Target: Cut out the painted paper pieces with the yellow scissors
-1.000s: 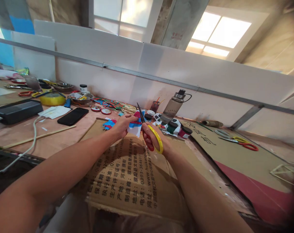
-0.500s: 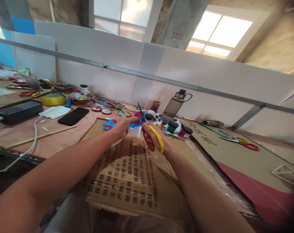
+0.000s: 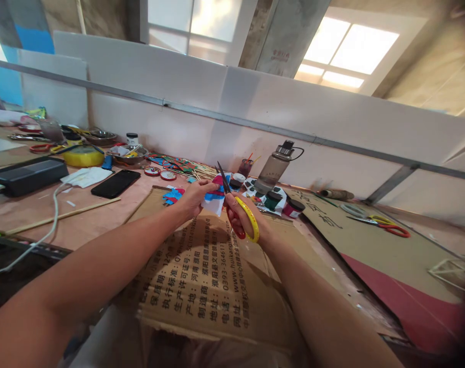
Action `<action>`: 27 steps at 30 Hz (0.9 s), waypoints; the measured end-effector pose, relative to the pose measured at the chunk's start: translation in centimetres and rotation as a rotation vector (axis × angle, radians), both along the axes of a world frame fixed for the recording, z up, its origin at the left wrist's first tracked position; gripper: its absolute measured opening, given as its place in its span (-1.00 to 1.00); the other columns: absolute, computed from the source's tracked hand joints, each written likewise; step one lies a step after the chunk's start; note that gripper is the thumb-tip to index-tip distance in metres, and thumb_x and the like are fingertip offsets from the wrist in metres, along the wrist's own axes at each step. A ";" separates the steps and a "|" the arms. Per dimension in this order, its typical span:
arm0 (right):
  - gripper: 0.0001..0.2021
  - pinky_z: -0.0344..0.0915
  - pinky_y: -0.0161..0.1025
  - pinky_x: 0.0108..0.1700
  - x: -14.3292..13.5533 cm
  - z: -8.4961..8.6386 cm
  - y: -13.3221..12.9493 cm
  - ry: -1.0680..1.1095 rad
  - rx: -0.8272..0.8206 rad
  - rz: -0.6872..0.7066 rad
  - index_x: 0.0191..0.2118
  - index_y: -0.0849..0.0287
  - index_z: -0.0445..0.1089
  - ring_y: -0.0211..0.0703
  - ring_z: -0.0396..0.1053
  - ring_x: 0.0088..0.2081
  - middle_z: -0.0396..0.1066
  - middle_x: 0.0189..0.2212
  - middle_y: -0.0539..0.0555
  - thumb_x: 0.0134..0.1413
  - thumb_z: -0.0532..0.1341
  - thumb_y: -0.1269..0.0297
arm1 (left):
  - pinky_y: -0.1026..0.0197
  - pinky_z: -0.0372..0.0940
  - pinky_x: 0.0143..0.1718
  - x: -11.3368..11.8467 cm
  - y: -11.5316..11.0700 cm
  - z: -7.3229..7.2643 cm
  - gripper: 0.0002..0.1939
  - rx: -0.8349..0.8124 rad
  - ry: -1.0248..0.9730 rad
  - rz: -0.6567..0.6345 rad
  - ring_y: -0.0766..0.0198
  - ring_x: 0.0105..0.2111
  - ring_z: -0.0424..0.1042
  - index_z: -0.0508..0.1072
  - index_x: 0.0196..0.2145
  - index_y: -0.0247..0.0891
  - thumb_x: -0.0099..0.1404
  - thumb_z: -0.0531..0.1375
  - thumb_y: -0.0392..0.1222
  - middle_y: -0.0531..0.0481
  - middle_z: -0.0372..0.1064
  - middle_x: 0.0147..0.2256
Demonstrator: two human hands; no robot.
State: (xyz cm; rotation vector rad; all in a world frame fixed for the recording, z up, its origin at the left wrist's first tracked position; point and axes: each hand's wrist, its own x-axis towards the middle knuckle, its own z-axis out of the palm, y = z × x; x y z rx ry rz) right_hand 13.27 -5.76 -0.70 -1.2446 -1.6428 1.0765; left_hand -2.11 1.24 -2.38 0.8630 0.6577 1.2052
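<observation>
My left hand [image 3: 196,199] is closed on a piece of paper [image 3: 214,204] painted red and blue with a white lower part. My right hand [image 3: 238,212] grips a pair of scissors [image 3: 251,220] with yellow and red handles, their dark blades pointing up and away beside the paper's right edge. Whether the blades touch the paper is hard to tell. Blue and red cut pieces [image 3: 173,195] lie just left of my left hand. Under both hands is a printed cardboard sheet [image 3: 194,286].
A phone [image 3: 116,183], a black box [image 3: 27,175] with a white cable and a yellow container [image 3: 84,156] are on the left. Behind my hands stand a bottle [image 3: 274,168] and paint jars [image 3: 293,208]. More scissors [image 3: 393,229] lie at right.
</observation>
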 end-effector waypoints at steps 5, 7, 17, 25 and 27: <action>-0.37 0.02 -0.39 -0.72 0.2 -0.3 0.4 0.022 -0.018 -0.016 -0.30 0.07 0.19 -0.40 -0.01 -0.71 0.13 -0.62 -0.18 0.07 0.25 -0.47 | 0.21 0.31 -0.45 0.0 -0.2 0.3 -0.80 0.002 -0.036 -0.001 0.29 -0.58 0.40 0.49 -0.46 -0.29 -0.01 0.44 -0.34 0.04 0.48 -0.52; -0.36 0.02 -0.39 -0.72 0.2 -0.4 0.5 0.025 -0.016 -0.024 -0.30 0.07 0.19 -0.41 0.00 -0.71 0.13 -0.62 -0.18 0.06 0.25 -0.48 | 0.21 0.32 -0.45 0.0 -0.3 0.5 -0.80 0.006 -0.042 -0.010 0.30 -0.57 0.40 0.49 -0.46 -0.29 -0.02 0.45 -0.34 0.05 0.49 -0.52; -0.36 0.05 -0.38 -0.74 0.2 -0.1 0.2 0.024 0.006 -0.031 -0.33 0.08 0.20 -0.38 0.04 -0.70 0.13 -0.60 -0.16 0.03 0.30 -0.46 | 0.26 0.21 -0.51 -0.1 -0.2 0.6 -0.70 0.009 0.007 0.035 0.35 -0.58 0.36 0.46 -0.52 -0.29 -0.10 0.53 -0.34 0.03 0.50 -0.51; -0.38 0.03 -0.37 -0.74 0.3 -0.3 0.4 0.001 0.006 -0.027 -0.30 0.07 0.21 -0.37 0.06 -0.72 0.14 -0.63 -0.17 0.09 0.25 -0.46 | 0.25 0.24 -0.47 -0.1 -0.1 0.5 -0.74 -0.003 0.032 0.044 0.29 -0.54 0.43 0.51 -0.47 -0.29 -0.07 0.52 -0.31 0.02 0.53 -0.49; -0.37 0.03 -0.37 -0.75 0.3 -0.3 0.4 -0.003 0.010 -0.030 -0.26 0.08 0.24 -0.37 0.06 -0.73 0.15 -0.62 -0.17 0.08 0.25 -0.47 | 0.25 0.23 -0.49 -0.1 -0.2 0.4 -0.74 -0.009 0.027 0.050 0.33 -0.57 0.39 0.49 -0.50 -0.29 -0.06 0.52 -0.32 0.03 0.53 -0.50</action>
